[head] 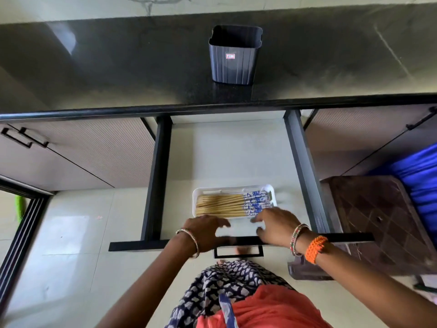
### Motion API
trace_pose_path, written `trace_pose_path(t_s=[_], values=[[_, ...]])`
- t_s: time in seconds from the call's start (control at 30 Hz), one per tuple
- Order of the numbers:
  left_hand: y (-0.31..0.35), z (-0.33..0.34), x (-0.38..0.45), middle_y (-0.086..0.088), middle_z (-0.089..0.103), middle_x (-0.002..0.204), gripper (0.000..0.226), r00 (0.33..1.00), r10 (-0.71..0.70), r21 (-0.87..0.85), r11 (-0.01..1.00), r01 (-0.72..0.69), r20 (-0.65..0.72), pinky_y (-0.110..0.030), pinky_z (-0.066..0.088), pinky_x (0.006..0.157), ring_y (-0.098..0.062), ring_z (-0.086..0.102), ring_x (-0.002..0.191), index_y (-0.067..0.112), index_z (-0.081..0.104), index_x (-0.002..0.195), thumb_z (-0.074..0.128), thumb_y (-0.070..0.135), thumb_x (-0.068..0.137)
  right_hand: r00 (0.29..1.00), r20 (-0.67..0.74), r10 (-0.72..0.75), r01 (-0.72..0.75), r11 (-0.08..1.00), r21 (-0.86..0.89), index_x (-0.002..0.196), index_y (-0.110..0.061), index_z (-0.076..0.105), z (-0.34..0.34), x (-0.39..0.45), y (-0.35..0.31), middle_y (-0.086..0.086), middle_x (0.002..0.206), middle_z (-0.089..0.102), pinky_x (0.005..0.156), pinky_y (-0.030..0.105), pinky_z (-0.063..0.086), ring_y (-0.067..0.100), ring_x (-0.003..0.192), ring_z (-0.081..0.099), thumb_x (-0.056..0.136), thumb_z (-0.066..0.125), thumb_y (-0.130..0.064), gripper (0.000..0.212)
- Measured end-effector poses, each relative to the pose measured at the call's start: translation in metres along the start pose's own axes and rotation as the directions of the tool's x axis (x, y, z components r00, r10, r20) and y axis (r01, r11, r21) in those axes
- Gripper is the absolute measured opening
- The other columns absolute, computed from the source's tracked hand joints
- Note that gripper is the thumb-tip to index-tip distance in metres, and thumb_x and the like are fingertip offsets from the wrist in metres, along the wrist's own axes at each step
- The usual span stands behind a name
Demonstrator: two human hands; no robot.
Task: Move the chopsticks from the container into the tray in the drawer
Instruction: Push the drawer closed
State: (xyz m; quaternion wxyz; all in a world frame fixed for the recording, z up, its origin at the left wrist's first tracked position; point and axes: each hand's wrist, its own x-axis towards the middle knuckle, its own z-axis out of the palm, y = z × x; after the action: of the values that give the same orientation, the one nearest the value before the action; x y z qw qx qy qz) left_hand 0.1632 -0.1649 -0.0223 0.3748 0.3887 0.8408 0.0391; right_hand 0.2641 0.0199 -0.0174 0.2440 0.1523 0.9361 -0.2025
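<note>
A white tray [197, 194] lies near the front of the open drawer [227, 150]. Several chopsticks [227, 205] with tan shafts and blue-patterned ends lie side by side in it. The dark ribbed container [234, 58] stands upright on the black countertop; no chopsticks show above its rim. My left hand [205, 232] hovers over the drawer's front, just below the tray's left part, fingers spread and holding nothing. My right hand [276, 227] is at the tray's front right corner, fingers apart, its fingertips close to the blue chopstick ends. Both hands are motion-blurred.
The drawer's black front panel with its handle [237, 253] is right under my wrists. A brown patterned stool [378, 221] stands at the right beside the drawer, with blue cloth [418, 181] behind it. Closed cabinet doors [82, 150] flank the drawer.
</note>
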Motion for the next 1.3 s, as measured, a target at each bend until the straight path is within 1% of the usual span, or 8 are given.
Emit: trace_pose_path(t_s=[0.07, 0.23, 0.5, 0.87, 1.0, 1.13, 1.2, 1.3], values=[[0.009, 0.01, -0.003, 0.003, 0.062, 0.123, 0.043, 0.998, 0.025, 0.12, 0.992, -0.033, 0.063, -0.036, 0.046, 0.088, -0.025, 0.057, 0.113, 0.036, 0.052, 0.12, 0.054, 0.054, 0.081, 0.99, 0.125, -0.065, 0.068, 0.997, -0.024, 0.11, -0.028, 0.064, 0.007, -0.018, -0.009, 0.004, 0.114, 0.066, 0.08, 0.03, 0.047, 0.027, 0.107, 0.06, 0.078, 0.055, -0.024, 0.034], [0.01, 0.021, 0.002, -0.007, 0.066, 0.113, 0.034, 0.997, 0.067, 0.119, 0.991, -0.064, -0.022, -0.035, 0.047, 0.081, -0.03, 0.06, 0.106, 0.029, 0.057, 0.116, 0.06, 0.031, 0.082, 0.977, 0.007, -0.211, 0.204, 0.933, -0.296, 0.112, -0.011, 0.054, 0.028, -0.026, -0.014, 0.009, 0.108, 0.062, 0.074, 0.039, 0.047, 0.032, 0.104, 0.055, 0.082, 0.048, 0.004, 0.035], [0.001, 0.012, 0.026, -0.009, 0.067, 0.109, 0.033, 0.983, 0.06, 0.105, 0.994, -0.043, -0.171, -0.038, 0.049, 0.079, -0.034, 0.061, 0.102, 0.031, 0.058, 0.114, 0.059, 0.027, 0.082, 0.953, -0.169, -0.251, 0.206, 0.948, -0.243, 0.106, -0.011, 0.059, 0.019, 0.0, -0.004, 0.008, 0.094, 0.068, 0.064, 0.033, 0.045, 0.028, 0.091, 0.061, 0.079, 0.048, 0.01, 0.035], [-0.018, -0.073, 0.1, -0.011, 0.066, 0.113, 0.031, 0.96, 0.047, 0.143, 0.99, -0.007, -0.277, -0.037, 0.049, 0.081, -0.032, 0.06, 0.105, 0.025, 0.061, 0.115, 0.06, 0.025, 0.084, 0.935, -0.284, -0.213, 0.139, 0.956, -0.26, 0.097, -0.01, 0.063, -0.041, 0.097, 0.001, 0.013, 0.096, 0.069, 0.074, 0.04, 0.056, 0.033, 0.095, 0.064, 0.08, 0.058, -0.001, 0.02], [-0.036, -0.108, 0.132, -0.008, 0.06, 0.124, 0.038, 0.94, 0.051, 0.01, 0.999, -0.051, -0.338, -0.039, 0.05, 0.088, -0.03, 0.056, 0.113, 0.021, 0.059, 0.12, 0.065, 0.024, 0.082, 0.903, -0.381, -0.197, 0.074, 0.947, -0.313, 0.125, -0.009, 0.046, -0.07, 0.145, 0.015, 0.016, 0.127, 0.051, 0.098, 0.043, 0.041, 0.034, 0.12, 0.044, 0.076, 0.067, -0.027, 0.056], [-0.054, -0.138, 0.166, -0.014, 0.018, 0.155, 0.082, 0.863, 0.048, 0.194, 0.979, 0.059, -0.503, -0.046, 0.026, 0.114, -0.033, 0.018, 0.142, 0.015, 0.022, 0.144, 0.068, 0.033, 0.079, 0.848, -0.503, -0.168, -0.025, 0.935, -0.354, 0.146, -0.005, 0.008, -0.107, 0.188, 0.025, 0.022, 0.154, 0.017, 0.118, 0.052, 0.015, 0.036, 0.143, 0.015, 0.072, 0.071, -0.037, 0.102], [-0.059, -0.154, 0.181, -0.015, 0.007, 0.157, 0.096, 0.811, 0.051, 0.267, 0.955, 0.132, -0.582, -0.046, 0.01, 0.118, -0.033, 0.007, 0.145, 0.012, 0.007, 0.147, 0.067, 0.038, 0.078, 0.828, -0.528, -0.191, -0.038, 0.919, -0.392, 0.146, -0.002, -0.003, -0.122, 0.21, 0.026, 0.021, 0.157, 0.006, 0.119, 0.05, 0.005, 0.035, 0.146, 0.006, 0.076, 0.068, -0.039, 0.106], [-0.062, -0.174, 0.197, -0.013, 0.01, 0.157, 0.099, 0.763, 0.037, 0.311, 0.925, 0.219, -0.646, -0.046, 0.009, 0.118, -0.032, 0.009, 0.145, 0.01, 0.003, 0.147, 0.068, 0.037, 0.077, 0.835, -0.513, -0.198, -0.076, 0.883, -0.464, 0.146, 0.0, 0.0, -0.144, 0.235, 0.024, 0.021, 0.156, 0.01, 0.119, 0.049, 0.004, 0.035, 0.146, 0.009, 0.076, 0.068, -0.042, 0.106]])
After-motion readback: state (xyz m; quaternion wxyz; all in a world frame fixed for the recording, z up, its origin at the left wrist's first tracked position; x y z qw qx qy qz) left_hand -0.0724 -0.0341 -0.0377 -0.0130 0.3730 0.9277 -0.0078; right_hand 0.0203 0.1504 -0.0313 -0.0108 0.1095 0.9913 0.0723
